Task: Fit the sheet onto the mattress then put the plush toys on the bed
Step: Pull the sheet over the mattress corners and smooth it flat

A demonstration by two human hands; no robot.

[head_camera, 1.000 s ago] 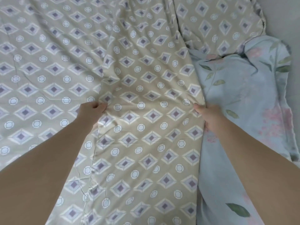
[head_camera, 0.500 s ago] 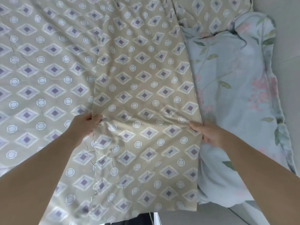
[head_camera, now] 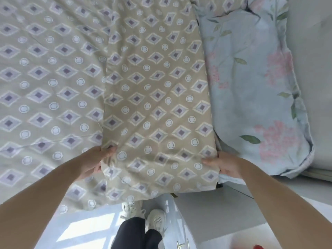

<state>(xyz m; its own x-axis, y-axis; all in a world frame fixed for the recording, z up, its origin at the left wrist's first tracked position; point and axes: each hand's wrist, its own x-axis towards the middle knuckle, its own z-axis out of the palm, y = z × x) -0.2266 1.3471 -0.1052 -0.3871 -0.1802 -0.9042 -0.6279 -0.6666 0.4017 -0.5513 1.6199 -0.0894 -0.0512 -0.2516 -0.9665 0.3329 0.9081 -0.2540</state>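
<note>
A beige sheet (head_camera: 154,97) with purple diamonds and white circles lies across the bed, folded over itself in a darker strip down the middle. My left hand (head_camera: 93,160) pinches the left edge of that strip near the bed's near edge. My right hand (head_camera: 226,164) grips its right edge, beside a light-blue floral cover (head_camera: 251,83) that lies on the right side. The sheet's hem hangs over the near edge above the floor. No plush toys are in view.
A pale wall or panel (head_camera: 310,51) runs along the right of the floral cover. Below the bed's edge are a light floor (head_camera: 86,229), my dark trousers and white shoes (head_camera: 156,220), and a red object (head_camera: 258,247) at the bottom right.
Both hands have drawn the folded strip of sheet toward me, down to the bed's near edge. The floor and my feet have come into view.
</note>
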